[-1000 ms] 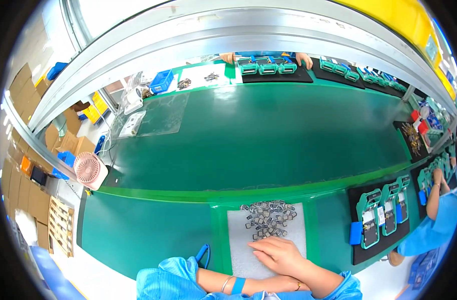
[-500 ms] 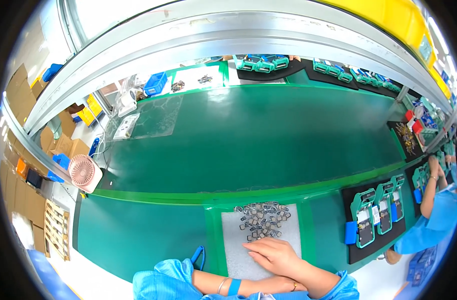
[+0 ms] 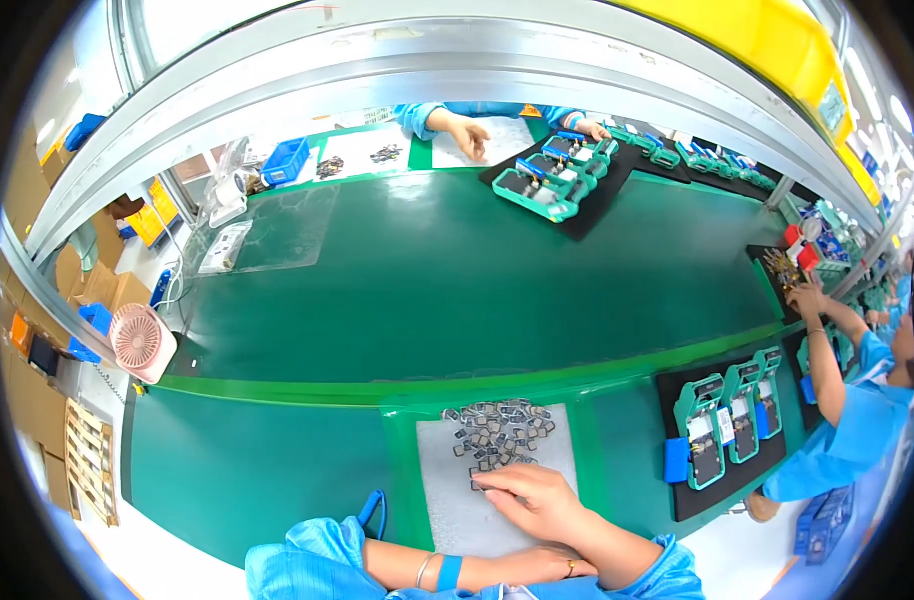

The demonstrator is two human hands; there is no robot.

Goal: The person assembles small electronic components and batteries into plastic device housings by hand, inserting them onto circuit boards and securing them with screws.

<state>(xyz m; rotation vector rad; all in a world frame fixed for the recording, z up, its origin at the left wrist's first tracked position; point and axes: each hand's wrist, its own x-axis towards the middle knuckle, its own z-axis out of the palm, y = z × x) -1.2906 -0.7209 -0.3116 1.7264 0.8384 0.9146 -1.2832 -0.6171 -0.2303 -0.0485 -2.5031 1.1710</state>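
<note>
Since your forearms cross at the picture's lower edge, your left hand [image 3: 532, 563] stays mostly hidden, so I can't tell its grip. Your right hand [image 3: 533, 498] lies flat, fingers loose, touching the near edge of the small metal frames [image 3: 499, 435] heaped at the white mat's [image 3: 455, 505] far end. They're too tiny to read direction. Green desk [image 3: 257, 470] left looks roomy.

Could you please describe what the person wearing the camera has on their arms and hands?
Both arms wear light blue smock sleeves, pushed up so the forearms are bare. One wrist carries a thin silver bangle beside a blue wrist strap. One hand has a ring on a finger. No gloves.
</note>
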